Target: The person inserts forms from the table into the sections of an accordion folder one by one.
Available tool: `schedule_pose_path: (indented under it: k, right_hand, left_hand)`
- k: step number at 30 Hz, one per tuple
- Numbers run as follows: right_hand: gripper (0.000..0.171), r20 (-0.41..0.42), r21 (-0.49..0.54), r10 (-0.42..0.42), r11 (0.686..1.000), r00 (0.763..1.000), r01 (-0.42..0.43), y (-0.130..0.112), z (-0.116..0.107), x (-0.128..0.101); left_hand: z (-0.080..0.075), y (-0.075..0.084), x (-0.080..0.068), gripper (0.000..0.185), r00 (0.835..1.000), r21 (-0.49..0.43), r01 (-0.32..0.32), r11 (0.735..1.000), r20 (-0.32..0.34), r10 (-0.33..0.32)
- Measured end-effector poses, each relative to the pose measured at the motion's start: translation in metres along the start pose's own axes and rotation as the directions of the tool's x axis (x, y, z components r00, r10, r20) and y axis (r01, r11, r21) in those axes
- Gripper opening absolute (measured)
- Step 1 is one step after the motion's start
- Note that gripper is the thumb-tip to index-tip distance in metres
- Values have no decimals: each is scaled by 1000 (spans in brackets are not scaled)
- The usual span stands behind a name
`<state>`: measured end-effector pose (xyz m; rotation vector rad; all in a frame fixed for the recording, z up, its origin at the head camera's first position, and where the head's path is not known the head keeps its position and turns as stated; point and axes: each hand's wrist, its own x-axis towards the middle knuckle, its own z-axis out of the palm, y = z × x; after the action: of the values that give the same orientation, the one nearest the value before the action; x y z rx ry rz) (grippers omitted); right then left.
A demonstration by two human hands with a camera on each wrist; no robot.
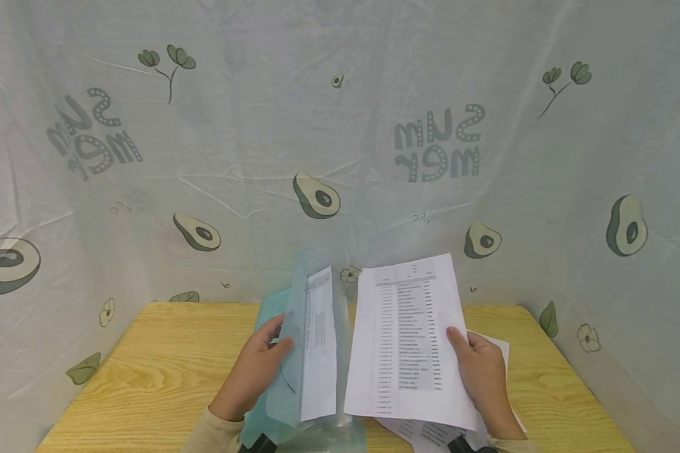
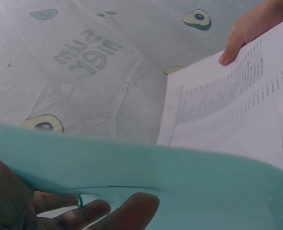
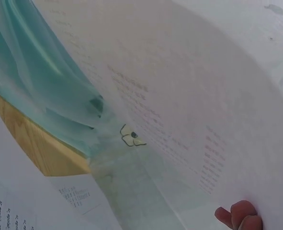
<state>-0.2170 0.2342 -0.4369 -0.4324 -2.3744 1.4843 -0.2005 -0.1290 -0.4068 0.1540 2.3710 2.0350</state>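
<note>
Right, the person stood at the wooden desk (image 1: 164,365) with both hands up off it. The left hand (image 1: 257,371) gripped a translucent teal folder (image 1: 286,377), thumb on the front flap and the other fingers (image 2: 131,211) spread behind, pulling the flap away so the pocket gaped. A printed sheet (image 1: 319,343) sat partly inside, its top edge poking above the folder, so the folder was tilted near upright, probably to keep that sheet from sliding out.

The right hand (image 1: 483,371) pinched a second printed page (image 1: 408,340) at its right edge, thumb in front, fingers curled behind it. The page was held upright, just beside the folder's open mouth but apart from it, print facing the person, likely so it could be read or lined up with the opening. From the right wrist view only the fingertips (image 3: 242,215) showed at the paper's edge.

More printed sheets (image 1: 430,434) lay flat on the desk under the right hand, near the front edge. An avocado-print cloth (image 1: 340,126) hung behind and around the desk as a backdrop.
</note>
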Motion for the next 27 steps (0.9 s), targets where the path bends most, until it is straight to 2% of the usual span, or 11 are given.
schedule_pose_path:
  k: [5,15,20,23,27]
  right_hand:
    - [61,-4,-15,4,1000,1000,-4,-2,3,-2]
    - [55,61,-50,4,999,998,-1,-8,20,-8]
    - [53,101,-81,14,997,995,-6,-10,24,-9]
    - [52,95,-109,10,994,995,0,-9,22,-8]
    - [51,110,-96,7,995,994,3,-11,24,-10]
  left_hand:
    - [1,-1,0,51,1000,9,12,1000,-1,-12]
    - [2,-4,2,56,1000,60,16,998,-2,-16]
    - [3,-2,0,56,1000,55,12,998,-4,-12]
    - [3,-1,-1,55,1000,44,8,999,-2,-8]
    - [2,1,-3,55,1000,43,0,999,0,0]
